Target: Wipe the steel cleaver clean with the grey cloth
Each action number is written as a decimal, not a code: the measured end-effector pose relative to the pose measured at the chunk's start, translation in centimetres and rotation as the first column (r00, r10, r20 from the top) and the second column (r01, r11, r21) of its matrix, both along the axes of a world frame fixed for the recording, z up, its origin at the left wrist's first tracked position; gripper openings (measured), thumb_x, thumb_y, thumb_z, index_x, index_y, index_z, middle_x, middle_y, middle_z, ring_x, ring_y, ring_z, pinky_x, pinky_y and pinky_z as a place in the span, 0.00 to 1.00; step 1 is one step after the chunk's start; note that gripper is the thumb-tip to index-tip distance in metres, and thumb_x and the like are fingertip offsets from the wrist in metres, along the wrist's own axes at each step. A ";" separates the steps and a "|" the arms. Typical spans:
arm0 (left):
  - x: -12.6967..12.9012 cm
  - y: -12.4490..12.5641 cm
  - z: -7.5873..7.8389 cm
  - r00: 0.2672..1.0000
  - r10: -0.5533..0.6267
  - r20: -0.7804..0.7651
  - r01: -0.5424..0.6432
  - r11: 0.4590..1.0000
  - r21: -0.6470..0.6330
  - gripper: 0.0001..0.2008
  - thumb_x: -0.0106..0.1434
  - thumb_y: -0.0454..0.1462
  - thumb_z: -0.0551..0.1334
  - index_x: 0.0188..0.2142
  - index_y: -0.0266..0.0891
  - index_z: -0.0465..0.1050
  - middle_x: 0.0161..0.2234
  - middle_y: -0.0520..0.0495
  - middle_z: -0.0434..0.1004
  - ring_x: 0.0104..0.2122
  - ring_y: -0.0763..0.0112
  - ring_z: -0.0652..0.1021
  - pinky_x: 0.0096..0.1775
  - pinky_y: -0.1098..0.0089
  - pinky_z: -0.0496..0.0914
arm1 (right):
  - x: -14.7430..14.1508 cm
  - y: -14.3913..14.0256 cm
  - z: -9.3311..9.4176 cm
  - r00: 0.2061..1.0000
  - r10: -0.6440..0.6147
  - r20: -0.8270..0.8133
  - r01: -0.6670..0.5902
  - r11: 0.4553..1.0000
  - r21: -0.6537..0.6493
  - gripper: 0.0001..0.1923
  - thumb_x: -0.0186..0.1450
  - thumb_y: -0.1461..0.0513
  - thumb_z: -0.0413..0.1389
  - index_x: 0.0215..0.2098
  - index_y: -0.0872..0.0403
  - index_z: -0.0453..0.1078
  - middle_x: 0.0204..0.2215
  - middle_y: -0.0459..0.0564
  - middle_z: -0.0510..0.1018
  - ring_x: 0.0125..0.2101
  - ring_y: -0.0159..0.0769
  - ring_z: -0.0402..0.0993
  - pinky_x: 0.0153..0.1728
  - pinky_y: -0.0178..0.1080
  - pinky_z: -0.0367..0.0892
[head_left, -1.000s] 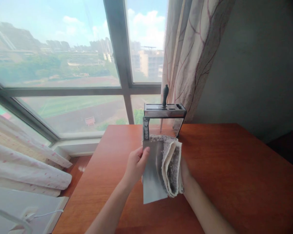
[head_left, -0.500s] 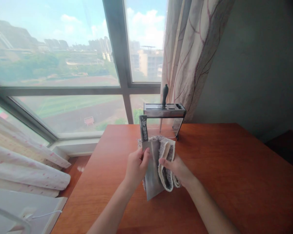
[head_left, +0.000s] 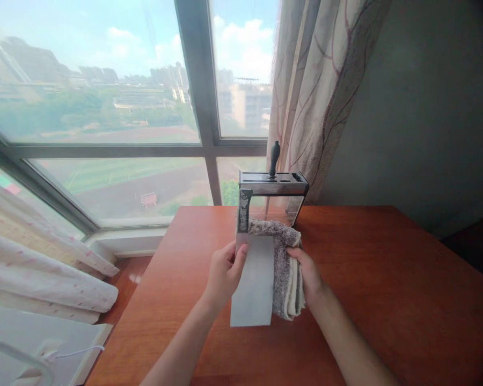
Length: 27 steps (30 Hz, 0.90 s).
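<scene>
My left hand (head_left: 226, 276) grips a cleaver (head_left: 253, 284) at the top of its blade, thumb on the flat face. The broad grey blade points down toward me, and its dark patterned handle (head_left: 244, 210) sticks up. A folded grey-and-cream cloth (head_left: 284, 279) is in my right hand (head_left: 309, 273), thumb over its edge. The cloth lies against the blade's right side and partly behind it. My left fingers are mostly hidden behind the blade. Just beyond stands a knife block (head_left: 272, 185) with clear sides, holding one knife by its dark handle (head_left: 274, 159).
All this is over a reddish-brown wooden table (head_left: 366, 300). Behind it are a large window (head_left: 116, 187) and a patterned curtain (head_left: 322, 69). Another curtain (head_left: 36, 268) hangs at left, above a white panel with a cable (head_left: 78, 353).
The cleaver's blade has turned to face me more squarely. My right hand and the cloth have moved right, off the blade's front face, and the cloth has shifted in shape.
</scene>
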<state>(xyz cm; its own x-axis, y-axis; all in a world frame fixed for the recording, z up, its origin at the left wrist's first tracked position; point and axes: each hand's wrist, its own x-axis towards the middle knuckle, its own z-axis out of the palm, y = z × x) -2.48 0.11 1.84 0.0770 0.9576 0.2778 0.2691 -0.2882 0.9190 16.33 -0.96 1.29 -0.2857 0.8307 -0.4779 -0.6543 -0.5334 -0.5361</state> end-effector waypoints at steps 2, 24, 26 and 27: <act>-0.1 0.1 0.1 0.998 0.042 0.055 -0.040 0.999 -0.035 0.20 0.66 0.47 0.54 0.22 0.40 0.55 0.20 0.57 0.50 0.21 0.76 0.55 0.23 0.72 0.49 | 0.3 -0.5 -0.9 0.997 0.077 -0.012 -0.077 0.996 -0.045 0.18 0.60 0.57 0.51 0.37 0.60 0.77 0.29 0.56 0.84 0.36 0.47 0.81 0.42 0.44 0.74; 0.0 0.3 0.3 0.999 -0.048 -0.012 0.047 0.997 -0.069 0.21 0.65 0.48 0.55 0.20 0.40 0.55 0.20 0.57 0.49 0.22 0.75 0.56 0.24 0.72 0.49 | -0.4 0.2 -0.3 0.994 -0.039 0.106 0.028 0.994 0.105 0.22 0.58 0.51 0.50 0.37 0.57 0.78 0.30 0.56 0.84 0.37 0.50 0.81 0.40 0.47 0.74; -0.4 0.6 0.5 1.000 0.008 0.012 -0.007 0.997 -0.074 0.21 0.64 0.49 0.55 0.20 0.39 0.58 0.19 0.56 0.52 0.22 0.75 0.58 0.24 0.72 0.51 | -0.5 -0.4 -0.4 0.997 0.001 0.078 -0.005 0.999 0.047 0.21 0.59 0.52 0.50 0.37 0.58 0.77 0.30 0.57 0.84 0.36 0.49 0.81 0.40 0.47 0.74; -0.6 0.7 0.6 0.999 0.039 0.036 -0.035 0.996 -0.083 0.21 0.64 0.50 0.56 0.21 0.39 0.61 0.19 0.56 0.55 0.22 0.74 0.60 0.24 0.72 0.53 | -0.5 -0.7 -0.5 0.997 0.037 0.063 -0.038 0.999 0.021 0.21 0.59 0.53 0.50 0.38 0.59 0.77 0.30 0.57 0.84 0.35 0.49 0.81 0.40 0.47 0.74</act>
